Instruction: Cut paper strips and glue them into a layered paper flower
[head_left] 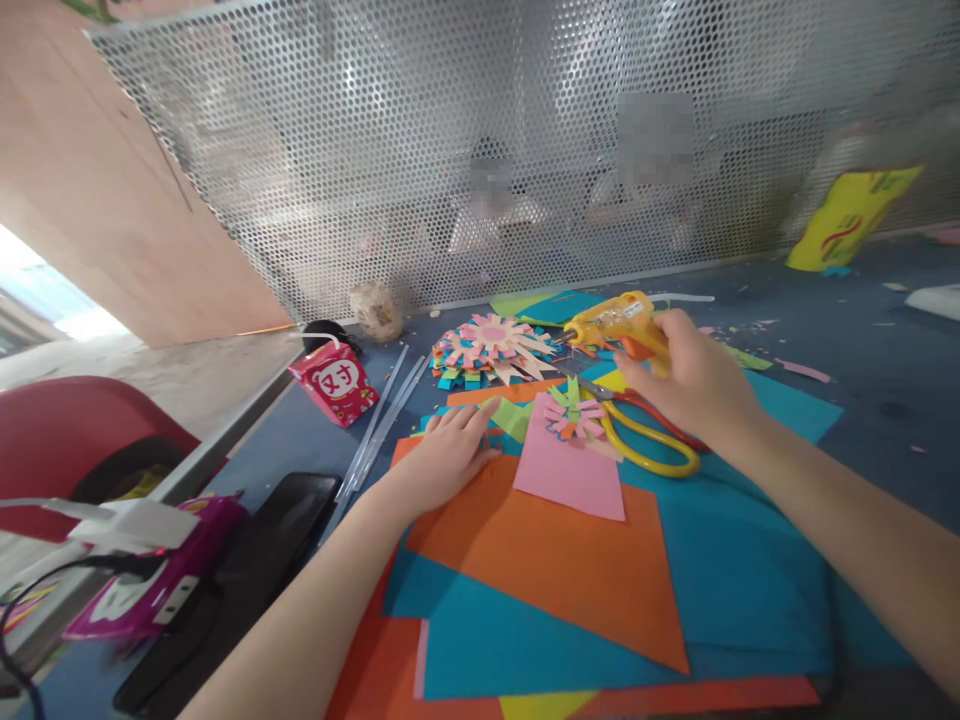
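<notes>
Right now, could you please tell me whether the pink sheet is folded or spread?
Spread: the pink sheet lies flat over the orange sheet, both lower corners showing, a paper flower overlapping its upper part.

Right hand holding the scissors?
No, the right hand grips the yellow glue gun, while the scissors lie on the paper sheets.

Leftward-facing yellow glue gun (616, 318)
</notes>
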